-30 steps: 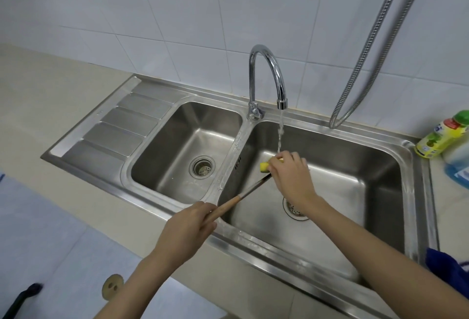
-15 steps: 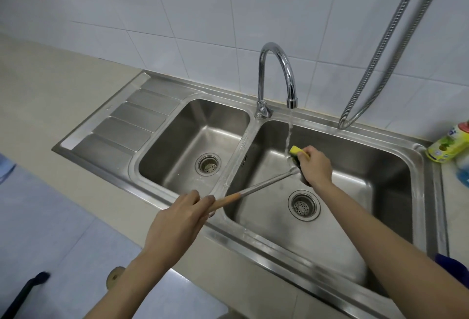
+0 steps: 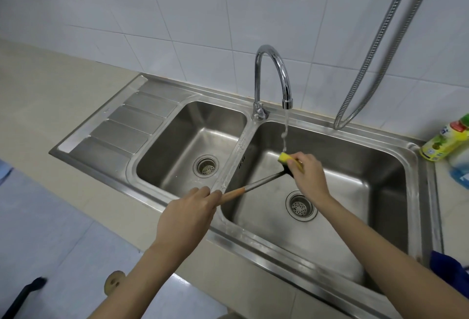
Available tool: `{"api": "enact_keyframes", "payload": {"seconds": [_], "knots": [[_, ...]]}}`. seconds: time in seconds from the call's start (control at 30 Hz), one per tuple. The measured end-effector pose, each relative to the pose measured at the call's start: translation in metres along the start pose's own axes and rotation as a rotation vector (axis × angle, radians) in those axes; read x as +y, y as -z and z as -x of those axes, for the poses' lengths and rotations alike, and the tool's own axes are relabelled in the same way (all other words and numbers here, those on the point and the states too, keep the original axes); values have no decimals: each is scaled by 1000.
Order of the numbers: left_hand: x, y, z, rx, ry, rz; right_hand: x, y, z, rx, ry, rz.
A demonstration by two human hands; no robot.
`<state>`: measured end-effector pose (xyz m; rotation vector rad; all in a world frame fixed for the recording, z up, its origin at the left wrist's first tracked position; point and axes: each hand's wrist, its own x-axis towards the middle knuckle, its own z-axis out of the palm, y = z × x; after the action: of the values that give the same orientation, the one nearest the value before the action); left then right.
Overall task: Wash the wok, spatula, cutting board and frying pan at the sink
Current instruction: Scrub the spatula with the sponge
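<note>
A: Hands first?
B: Left hand (image 3: 187,213) gripping the wooden end of the spatula (image 3: 256,185), fingers curled round it, over the front rim of the sink (image 3: 253,245). Right hand (image 3: 308,175) closed on a yellow sponge (image 3: 285,157), pressing it at the spatula's dark head.
A: Where's the spatula exactly?
B: Slanted over the right basin (image 3: 355,166). Handle low at the divider's front corner, head up and back, under the tap (image 3: 272,82). Head mostly hidden by the sponge and right hand.
A: Water on?
B: Yes, thin stream (image 3: 284,131) from the spout lands on the sponge's top corner.
A: Left basin (image 3: 177,146)?
B: Bare steel and its drain (image 3: 206,166). Right basin's drain (image 3: 301,206) sits just below the right wrist.
A: Wok, board, pan?
B: Can't see any in this view.
A: Other stuff?
B: Ribbed drainboard (image 3: 127,126) on the sink's left end. Metal hose (image 3: 380,47) hanging down the tiled wall (image 3: 177,14), loops just behind the right basin. Yellow-green bottle (image 3: 444,145) on the table (image 3: 50,90) at the sink's right back corner, a blue-and-white container (image 3: 460,166) just beside it, cut off by the frame. Blue cloth (image 3: 449,270) at the right edge. Black object (image 3: 22,296) on the floor, bottom left, can't tell what.
</note>
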<state>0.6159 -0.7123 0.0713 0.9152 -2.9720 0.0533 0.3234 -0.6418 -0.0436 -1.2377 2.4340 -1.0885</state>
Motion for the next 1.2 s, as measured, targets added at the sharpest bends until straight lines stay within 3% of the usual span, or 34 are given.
{"api": "enact_keyframes", "payload": {"seconds": [0.07,0.2,0.37,0.43,0.53,0.67,0.8,1.0,1.2], "knots": [[0,-1,4,-18,-16,6,2,-3,0,-30,2,44],[0,-4,11,-27,-28,71,9,-2,-14,42,-283,-22],[-9,-3,10,-65,76,70,-36,-21,5,6,24,0],[-10,-3,15,-101,156,163,-37,-18,5,115,73,102],[-1,2,18,-246,260,601,-37,-14,7,275,195,203],[11,15,18,-481,483,1150,-39,-14,14,311,356,224],[17,23,14,-625,562,1278,-40,-11,9,339,330,216],[18,25,6,-549,696,1406,-26,-6,0,265,243,260],[14,22,13,-650,768,1413,-18,4,-25,208,37,389]]}}
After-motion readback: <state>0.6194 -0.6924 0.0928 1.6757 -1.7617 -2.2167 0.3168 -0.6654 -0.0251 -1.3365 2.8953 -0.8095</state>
